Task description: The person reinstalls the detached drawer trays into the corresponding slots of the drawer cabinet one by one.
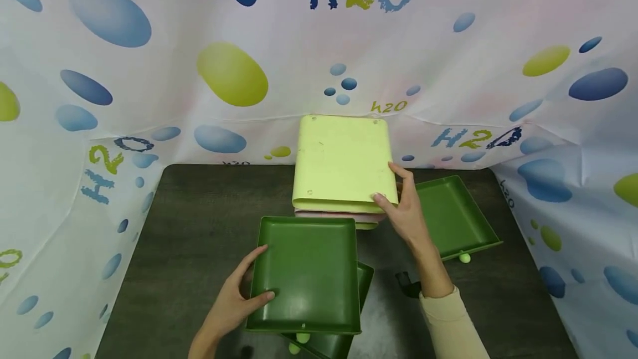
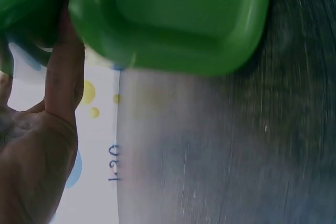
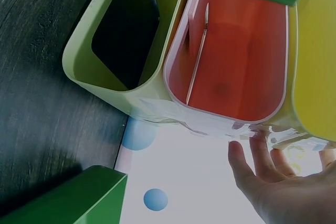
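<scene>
Left hand gripping green drawer at its left edge, above another drawer on the table. Right hand, fingers straight (relaxed), resting against pale yellow cabinet just behind.

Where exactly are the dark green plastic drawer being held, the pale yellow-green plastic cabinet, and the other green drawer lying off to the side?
Held dark green plastic drawer (image 1: 306, 270), head view, inner floor.
Pale yellow-green plastic cabinet (image 1: 341, 159), head view, top panel.
Side green drawer (image 1: 451, 218), head view, inner floor.
</scene>
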